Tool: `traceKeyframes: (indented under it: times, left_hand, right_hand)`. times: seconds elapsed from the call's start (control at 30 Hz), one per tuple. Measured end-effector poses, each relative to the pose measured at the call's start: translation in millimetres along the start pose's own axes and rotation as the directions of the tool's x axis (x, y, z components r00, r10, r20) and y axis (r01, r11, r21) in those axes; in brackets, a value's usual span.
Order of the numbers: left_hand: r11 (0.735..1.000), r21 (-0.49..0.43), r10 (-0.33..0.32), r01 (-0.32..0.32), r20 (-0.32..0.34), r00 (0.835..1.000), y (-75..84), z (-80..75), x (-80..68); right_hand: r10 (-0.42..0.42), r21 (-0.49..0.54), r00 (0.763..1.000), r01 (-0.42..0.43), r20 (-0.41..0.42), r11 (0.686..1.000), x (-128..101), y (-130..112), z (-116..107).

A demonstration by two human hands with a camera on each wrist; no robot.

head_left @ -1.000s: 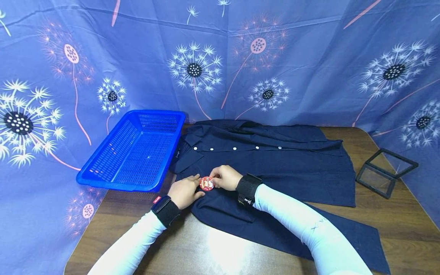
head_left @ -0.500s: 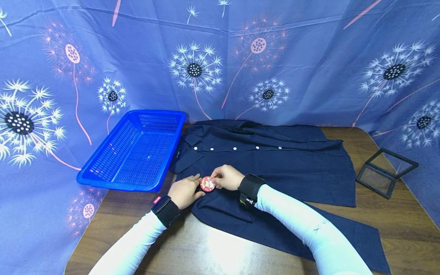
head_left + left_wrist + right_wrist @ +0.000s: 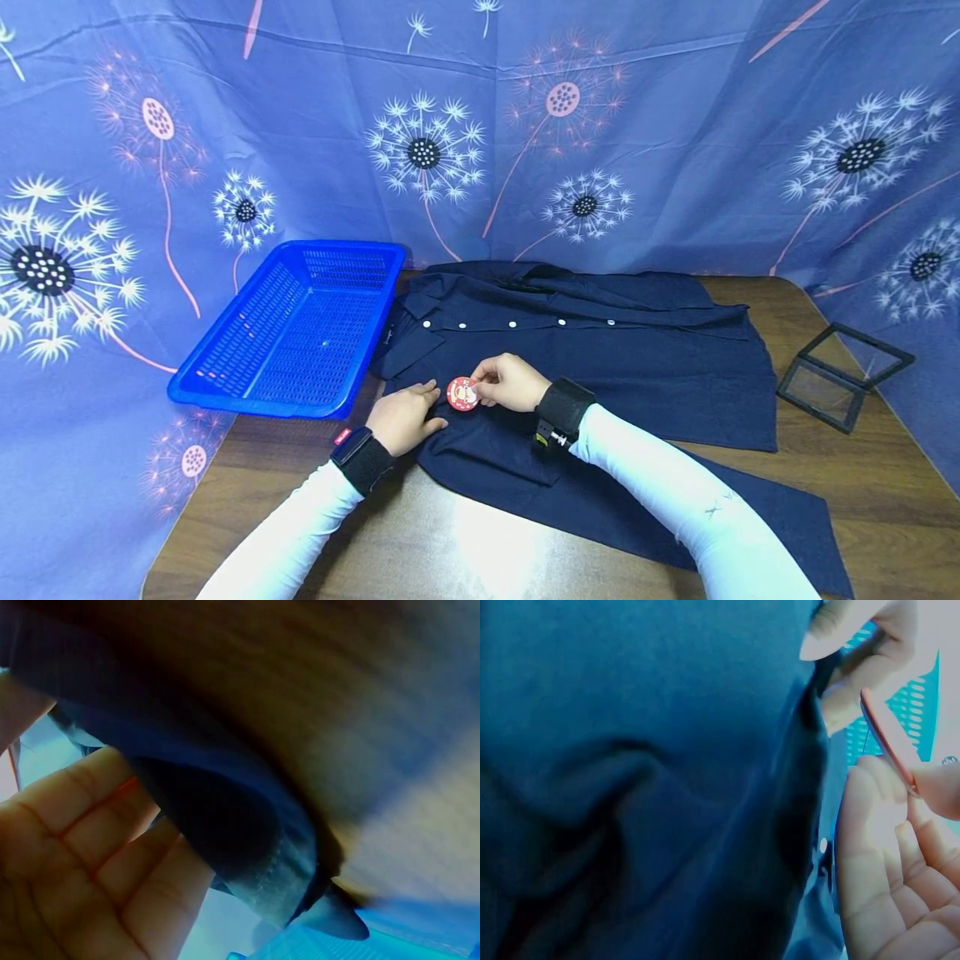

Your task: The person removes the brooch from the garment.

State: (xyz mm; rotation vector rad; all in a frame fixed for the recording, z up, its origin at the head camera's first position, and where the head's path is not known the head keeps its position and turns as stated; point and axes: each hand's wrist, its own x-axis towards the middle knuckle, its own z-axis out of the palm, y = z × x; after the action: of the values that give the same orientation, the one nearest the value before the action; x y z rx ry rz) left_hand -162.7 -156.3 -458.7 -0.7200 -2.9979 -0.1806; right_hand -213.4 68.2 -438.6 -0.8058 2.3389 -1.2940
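The round red badge [image 3: 462,393] has come up off the navy shirt [image 3: 600,358] since a moment ago: it sat lower between both hands, and now the right hand [image 3: 510,382] has lifted it a little up and to the right. The left hand [image 3: 405,417] has hardly moved and no longer touches the badge.

The right hand pinches the badge by its right edge between thumb and fingertips, with the face tilted up toward the head camera. In the right wrist view the badge [image 3: 889,739] shows edge-on as a thin red disc caught at the fingertips [image 3: 937,784]. The left hand lies on the near left part of the shirt, close to the collar end, its fingers bent over the cloth; the left wrist view shows the shirt's edge [image 3: 247,840] running across the fingers [image 3: 97,825], gripped rather than just pressed.

The badge carries a light cartoon figure on red; no lettering can be read. A small red tag [image 3: 342,435] lies on the table [image 3: 465,550] by the left wristband, its print too small to read.

A blue basket [image 3: 300,325] stands at the far left, a black frame [image 3: 840,375] at the right.
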Motion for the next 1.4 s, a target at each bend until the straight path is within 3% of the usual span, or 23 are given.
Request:
traceKeyframes:
  times: [0.5,0.87,1.07,1.23,1.4]
  left_hand:
    - [0.998,-0.053,-0.042,0.043,0.02,0.999,0.1,-2.2,0.4]
    - [0.997,-0.06,-0.045,0.048,0.052,0.998,-0.1,-6.9,2.9]
    - [0.996,-0.069,-0.061,0.064,0.053,0.997,1.6,-9.0,4.6]
    - [0.994,-0.081,-0.074,0.078,0.054,0.996,3.2,-10.1,4.6]
    - [0.992,-0.091,-0.084,0.088,0.047,0.995,4.1,-10.2,5.5]
  right_hand:
    - [0.001,0.137,0.988,0.021,-0.155,0.99,-32.7,17.2,-30.9]
    - [0.029,0.114,0.958,0.004,-0.285,0.994,-60.5,20.9,-54.9]
    - [0.026,0.117,0.926,0.019,-0.377,0.993,-71.5,30.4,-70.3]
    - [0.035,0.114,0.887,0.02,-0.46,0.993,-83.4,32.2,-89.0]
    - [0.008,0.133,0.847,0.074,-0.532,0.988,-94.4,29.3,-104.8]
